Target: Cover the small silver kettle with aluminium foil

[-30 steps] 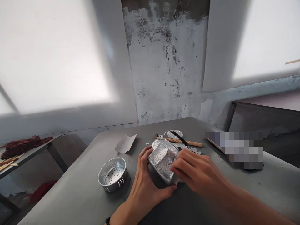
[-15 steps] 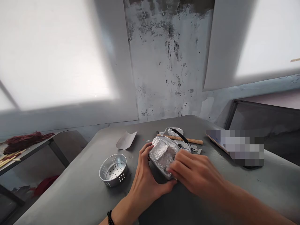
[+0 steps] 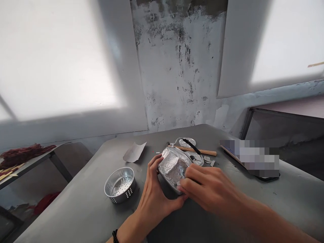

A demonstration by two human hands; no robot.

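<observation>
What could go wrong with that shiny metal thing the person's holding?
The metal vessel might slip, since it is tilted in the left hand. The right hand could get scraped, being against that crinkled surface. The perforated basket stands close to the left forearm and might get knocked.

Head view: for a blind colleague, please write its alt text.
The left hand holds a shiny metal vessel at a gray table; the right hand is against its surface. A perforated basket stands to its left; a wooden-handled tool lies behind.
</observation>
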